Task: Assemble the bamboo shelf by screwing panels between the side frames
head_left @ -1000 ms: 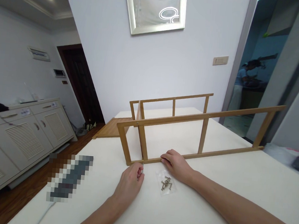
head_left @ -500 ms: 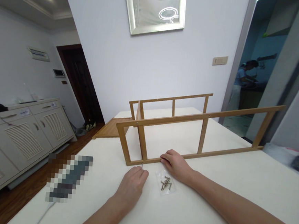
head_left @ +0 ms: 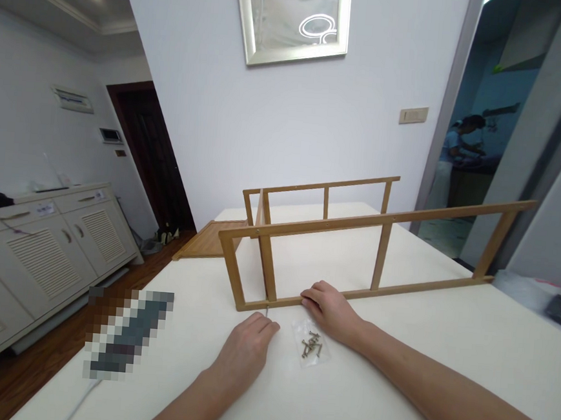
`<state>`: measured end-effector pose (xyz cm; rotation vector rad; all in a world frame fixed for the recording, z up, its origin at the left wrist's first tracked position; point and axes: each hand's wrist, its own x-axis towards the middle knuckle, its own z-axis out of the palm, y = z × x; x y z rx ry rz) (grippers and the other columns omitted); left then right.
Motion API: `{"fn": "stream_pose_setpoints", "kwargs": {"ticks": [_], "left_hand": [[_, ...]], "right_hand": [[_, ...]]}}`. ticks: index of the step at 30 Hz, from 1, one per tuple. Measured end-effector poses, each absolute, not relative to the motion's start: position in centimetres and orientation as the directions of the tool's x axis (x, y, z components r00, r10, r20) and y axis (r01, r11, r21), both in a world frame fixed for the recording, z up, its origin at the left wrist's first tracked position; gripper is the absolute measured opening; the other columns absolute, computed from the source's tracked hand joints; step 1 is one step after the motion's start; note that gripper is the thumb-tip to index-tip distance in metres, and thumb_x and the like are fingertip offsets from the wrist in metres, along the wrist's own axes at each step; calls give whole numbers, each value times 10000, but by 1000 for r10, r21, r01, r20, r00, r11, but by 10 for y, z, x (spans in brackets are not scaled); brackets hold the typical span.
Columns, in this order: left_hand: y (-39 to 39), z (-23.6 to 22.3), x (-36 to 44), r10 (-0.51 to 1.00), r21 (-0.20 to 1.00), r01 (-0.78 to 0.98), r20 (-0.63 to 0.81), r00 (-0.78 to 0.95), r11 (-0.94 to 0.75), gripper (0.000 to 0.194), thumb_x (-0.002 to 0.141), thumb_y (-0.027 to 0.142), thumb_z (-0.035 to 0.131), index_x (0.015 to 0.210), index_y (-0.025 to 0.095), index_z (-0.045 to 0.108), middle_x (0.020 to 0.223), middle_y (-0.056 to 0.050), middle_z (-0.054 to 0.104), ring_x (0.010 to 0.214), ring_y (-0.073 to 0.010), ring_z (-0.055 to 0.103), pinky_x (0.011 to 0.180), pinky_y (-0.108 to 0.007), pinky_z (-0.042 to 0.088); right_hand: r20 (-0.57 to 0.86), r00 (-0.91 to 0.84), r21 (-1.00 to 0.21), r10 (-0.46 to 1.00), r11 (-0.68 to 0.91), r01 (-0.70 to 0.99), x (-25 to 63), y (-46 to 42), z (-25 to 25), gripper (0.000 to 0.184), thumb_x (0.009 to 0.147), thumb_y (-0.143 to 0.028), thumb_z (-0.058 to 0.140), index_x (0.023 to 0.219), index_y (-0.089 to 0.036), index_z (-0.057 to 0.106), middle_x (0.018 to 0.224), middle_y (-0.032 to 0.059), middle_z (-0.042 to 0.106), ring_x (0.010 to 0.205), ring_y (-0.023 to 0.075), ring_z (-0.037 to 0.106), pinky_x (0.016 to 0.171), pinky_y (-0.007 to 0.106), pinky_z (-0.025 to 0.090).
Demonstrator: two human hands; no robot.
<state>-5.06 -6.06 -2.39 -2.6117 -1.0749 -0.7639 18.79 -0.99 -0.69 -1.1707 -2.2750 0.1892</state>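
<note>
A light-brown wooden frame, built of slim rails and crosspieces, stands on its long side on the white table. Its two ladder-like sides are joined by a crosswise piece near the left end. My right hand grips the near bottom rail, fingers curled over it. Just below that rail, at the crosspiece joint, my left hand is closed around a thin metal rod; only a short length shows, pointing at the rail, and the rest is hidden. Between my hands lies a clear plastic bag with several metal screws.
A slatted wooden panel lies past the frame's left end. A blurred-out dark object with a white cable is at the table's left. Plastic bags sit by the right edge. Another person is visible through the doorway.
My left hand has shifted very slightly, its fingers turning a little by the metal rod. My right hand and the frame stay in place.
</note>
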Motion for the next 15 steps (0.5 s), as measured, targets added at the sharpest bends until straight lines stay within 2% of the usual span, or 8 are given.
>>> {"fn": "stream_pose_setpoints", "kwargs": {"ticks": [8, 10, 15], "left_hand": [[-63, -16, -48, 570, -79, 665, 446, 690, -743, 276, 821, -31, 431, 732, 180, 585, 725, -43, 600, 721, -195, 550, 620, -315, 463], [-62, -15, -49, 566, -22, 651, 473, 676, -759, 300, 805, -42, 417, 734, 180, 605, 712, -47, 604, 714, -188, 554, 618, -306, 462], [-57, -17, -51, 617, 253, 594, 556, 557, -763, 278, 818, 2, 447, 825, 174, 665, 738, -54, 660, 734, -175, 588, 649, -292, 476]], "right_hand": [[419, -453, -368, 787, 603, 708, 187, -11, -6, 235, 940, -263, 469, 965, -183, 689, 865, 77, 629, 865, 199, 566, 781, 328, 456], [419, -456, -366, 785, 606, 706, 187, -11, -5, 232, 941, -264, 468, 955, -186, 687, 868, 76, 627, 864, 198, 563, 776, 326, 455], [414, -476, -353, 775, 620, 701, 188, -11, -5, 238, 945, -265, 460, 948, -188, 685, 857, 77, 622, 862, 200, 556, 767, 325, 453]]}}
